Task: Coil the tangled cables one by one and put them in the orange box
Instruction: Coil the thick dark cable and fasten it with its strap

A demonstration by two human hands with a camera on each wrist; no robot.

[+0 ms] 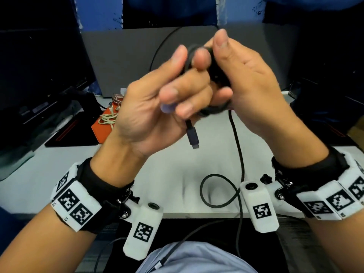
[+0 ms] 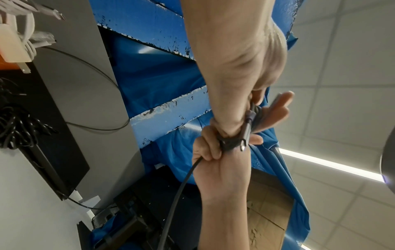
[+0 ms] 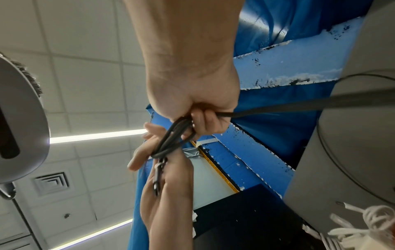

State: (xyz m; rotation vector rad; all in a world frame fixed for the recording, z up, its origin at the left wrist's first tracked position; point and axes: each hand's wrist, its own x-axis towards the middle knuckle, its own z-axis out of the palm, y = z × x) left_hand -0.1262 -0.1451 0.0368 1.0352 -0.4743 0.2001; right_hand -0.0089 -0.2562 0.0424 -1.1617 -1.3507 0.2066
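While both hands are raised above the white table (image 1: 82,180), the left hand (image 1: 157,107) and right hand (image 1: 250,79) curl their fingers (image 1: 201,58) round a small coil of black cable (image 1: 214,73). Its plug (image 1: 192,134) hangs below the left fingers; the free length drops to the table, forms a loop (image 1: 218,191) and runs off the near edge. Behind the left hand, partly hidden, sits the orange box (image 1: 101,128) holding a pale coiled cable (image 1: 107,117). Dark monitor (image 1: 43,66) far left.
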